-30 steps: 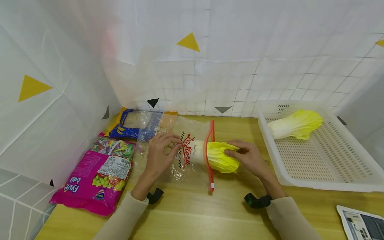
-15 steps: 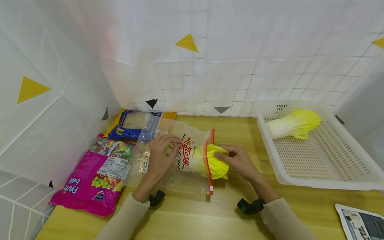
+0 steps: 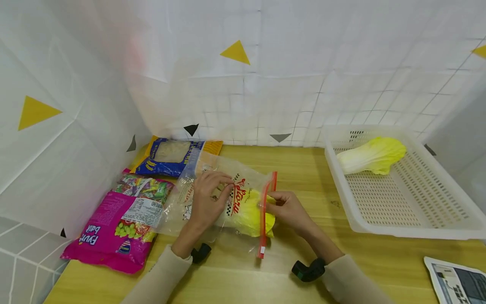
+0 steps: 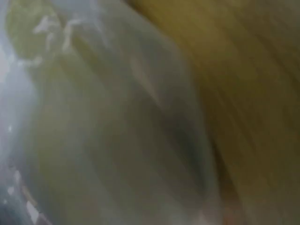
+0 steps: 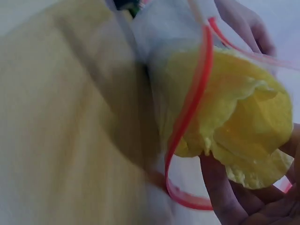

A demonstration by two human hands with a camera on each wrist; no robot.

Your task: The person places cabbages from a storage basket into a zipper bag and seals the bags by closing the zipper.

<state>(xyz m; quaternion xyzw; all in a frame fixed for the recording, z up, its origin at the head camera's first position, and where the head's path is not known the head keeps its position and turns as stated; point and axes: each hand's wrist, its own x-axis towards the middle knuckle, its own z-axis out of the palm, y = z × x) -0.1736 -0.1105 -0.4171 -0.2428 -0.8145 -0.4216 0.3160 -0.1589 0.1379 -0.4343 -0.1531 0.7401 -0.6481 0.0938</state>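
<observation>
A clear zip-top bag (image 3: 248, 176) with a red zip edge (image 3: 264, 215) and red lettering lies in front of me. Inside it is a napa cabbage (image 3: 248, 213), its yellow leafy end at the bag's mouth. My left hand (image 3: 208, 200) pinches the bag's upper film between thumb and fingers. At the mouth my right hand (image 3: 290, 212) grips the leafy end. In the right wrist view the red zip loops around the yellow leaves (image 5: 253, 126), with my fingers (image 5: 220, 187) beneath them. The left wrist view is blurred; pale cabbage (image 4: 93, 126) shows through film.
On the right stands a white perforated basket (image 3: 402, 232) with another napa cabbage (image 3: 372, 155) in it. Left of the bag lie a pink candy packet (image 3: 110, 228) and a blue and yellow packet (image 3: 171, 156). A flat printed packet (image 3: 457, 278) lies at the lower right.
My right hand has moved left, and the cabbage has slid deeper into the bag. The bag's mouth has shifted slightly toward me. My left hand keeps its pinch nearly in place.
</observation>
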